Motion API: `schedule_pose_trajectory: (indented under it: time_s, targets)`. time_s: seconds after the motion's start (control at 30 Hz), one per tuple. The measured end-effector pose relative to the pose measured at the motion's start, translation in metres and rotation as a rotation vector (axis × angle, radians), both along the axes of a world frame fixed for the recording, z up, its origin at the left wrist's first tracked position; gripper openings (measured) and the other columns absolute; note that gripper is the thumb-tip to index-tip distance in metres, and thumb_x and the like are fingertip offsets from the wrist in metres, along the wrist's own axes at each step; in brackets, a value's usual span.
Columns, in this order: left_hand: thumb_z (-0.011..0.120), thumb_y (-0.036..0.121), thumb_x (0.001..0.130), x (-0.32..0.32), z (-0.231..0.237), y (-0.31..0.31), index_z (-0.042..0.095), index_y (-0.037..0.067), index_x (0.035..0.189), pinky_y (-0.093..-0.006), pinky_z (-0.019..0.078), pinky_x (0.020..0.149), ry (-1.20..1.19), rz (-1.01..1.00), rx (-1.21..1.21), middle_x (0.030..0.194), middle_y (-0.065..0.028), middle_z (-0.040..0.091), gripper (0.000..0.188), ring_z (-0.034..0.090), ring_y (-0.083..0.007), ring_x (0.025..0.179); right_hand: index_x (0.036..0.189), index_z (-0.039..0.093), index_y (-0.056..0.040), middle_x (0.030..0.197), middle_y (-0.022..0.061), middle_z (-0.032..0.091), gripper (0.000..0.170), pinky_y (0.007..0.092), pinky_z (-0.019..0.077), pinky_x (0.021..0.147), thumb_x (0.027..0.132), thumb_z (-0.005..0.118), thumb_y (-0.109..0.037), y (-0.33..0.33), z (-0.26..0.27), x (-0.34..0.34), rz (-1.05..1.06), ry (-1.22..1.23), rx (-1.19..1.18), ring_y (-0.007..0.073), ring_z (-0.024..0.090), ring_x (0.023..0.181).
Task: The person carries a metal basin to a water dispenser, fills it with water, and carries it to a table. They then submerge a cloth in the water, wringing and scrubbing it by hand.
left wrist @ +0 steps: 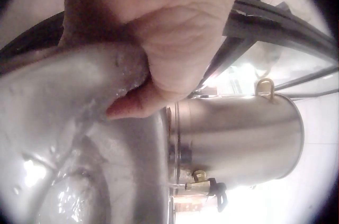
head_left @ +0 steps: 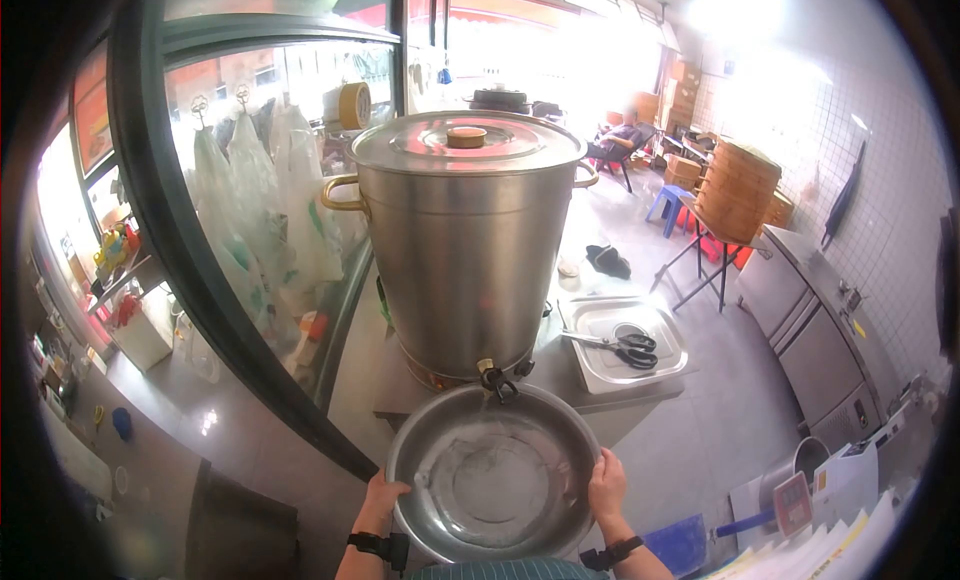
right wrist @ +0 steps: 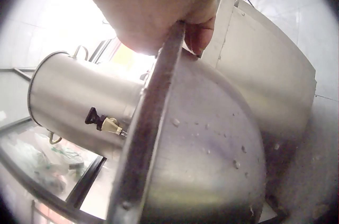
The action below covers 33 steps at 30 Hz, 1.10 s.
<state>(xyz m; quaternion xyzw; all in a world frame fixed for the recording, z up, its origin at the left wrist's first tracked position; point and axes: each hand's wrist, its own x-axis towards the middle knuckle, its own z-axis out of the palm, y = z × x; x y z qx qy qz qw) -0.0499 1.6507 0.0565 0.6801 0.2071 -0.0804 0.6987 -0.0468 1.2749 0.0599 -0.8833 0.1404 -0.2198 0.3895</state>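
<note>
A wide steel basin (head_left: 415, 460) is held level between my two hands, below the tap (head_left: 496, 378) of a tall lidded steel urn (head_left: 465, 260). My left hand (head_left: 380, 502) grips the basin's left rim, its thumb (left wrist: 132, 105) lying over the inside. On the opposite rim my right hand (head_left: 606, 488) holds on, with the fingers partly hidden by the metal. From the brass and black spout (left wrist: 204, 186) a thin stream of water runs toward the basin. Rippled water (left wrist: 74, 197) lies in the bottom, and droplets cling to the outer wall in the right wrist view.
The urn stands on a steel counter (head_left: 640, 405). Right of it, a white tray (head_left: 600, 365) holds black-handled scissors (head_left: 635, 350). A dark frame post (head_left: 215, 270) and hanging plastic bags (head_left: 265, 190) are left. Farther back are bamboo steamers (head_left: 738, 190) and a seated person (head_left: 622, 138).
</note>
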Motion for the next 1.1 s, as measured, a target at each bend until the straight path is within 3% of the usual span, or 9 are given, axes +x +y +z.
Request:
schedule_pose_trajectory:
  time_s: [0.23, 0.3, 0.43, 0.5, 1.1]
  targets:
    - [0.062, 0.008, 0.063, -0.001, 0.002, -0.002, 0.053, -0.005, 0.116, -0.0309, 0.0446, 0.083, 0.024, 0.019, -0.023, 0.099, -0.0126, 0.06, 0.055, 0.059, -0.0233, 0.087, 0.11, 0.056, -0.0028, 0.097, 0.02, 0.059, 0.026, 0.043, 0.0447, 0.079, 0.091, 0.043, -0.016, -0.001, -0.003, 0.0, 0.001, -0.025, -0.027, 0.0367, 0.057, 0.09]
    - [0.06, -0.001, 0.065, 0.001, -0.007, 0.001, 0.055, -0.003, 0.111, -0.0312, 0.0483, 0.074, 0.0, 0.048, -0.035, 0.091, -0.0106, 0.063, 0.047, 0.061, -0.0213, 0.079, 0.11, 0.056, -0.0026, 0.097, 0.02, 0.06, 0.026, 0.043, 0.0447, 0.079, 0.092, 0.043, -0.016, -0.001, -0.004, 0.0, 0.002, -0.024, -0.028, 0.0367, 0.057, 0.09]
    - [0.06, -0.002, 0.064, -0.001, 0.003, -0.003, 0.055, -0.004, 0.112, -0.0314, 0.0484, 0.074, 0.004, 0.055, -0.037, 0.092, -0.0111, 0.063, 0.048, 0.061, -0.0216, 0.079, 0.111, 0.055, -0.0023, 0.099, 0.0201, 0.06, 0.027, 0.0429, 0.0448, 0.079, 0.092, 0.043, -0.016, -0.001, -0.002, 0.0, 0.004, 0.001, 0.0, 0.0365, 0.057, 0.092]
    - [0.063, 0.008, 0.063, -0.002, 0.006, -0.003, 0.054, -0.005, 0.114, -0.0318, 0.0454, 0.081, 0.001, 0.027, -0.022, 0.097, -0.0123, 0.061, 0.054, 0.059, -0.024, 0.085, 0.11, 0.055, -0.0019, 0.098, 0.0214, 0.06, 0.026, 0.0428, 0.0447, 0.079, 0.091, 0.043, -0.015, -0.001, -0.002, 0.001, 0.008, -0.016, -0.002, 0.0372, 0.057, 0.091]
    - [0.063, 0.006, 0.061, 0.0, -0.002, -0.001, 0.053, -0.006, 0.114, -0.0326, 0.046, 0.081, 0.03, 0.045, -0.03, 0.097, -0.0137, 0.06, 0.054, 0.06, -0.0251, 0.086, 0.111, 0.055, -0.0009, 0.099, 0.0227, 0.06, 0.027, 0.0424, 0.0443, 0.081, 0.091, 0.043, -0.015, 0.0, 0.001, 0.0, 0.007, -0.012, 0.016, 0.0373, 0.057, 0.092]
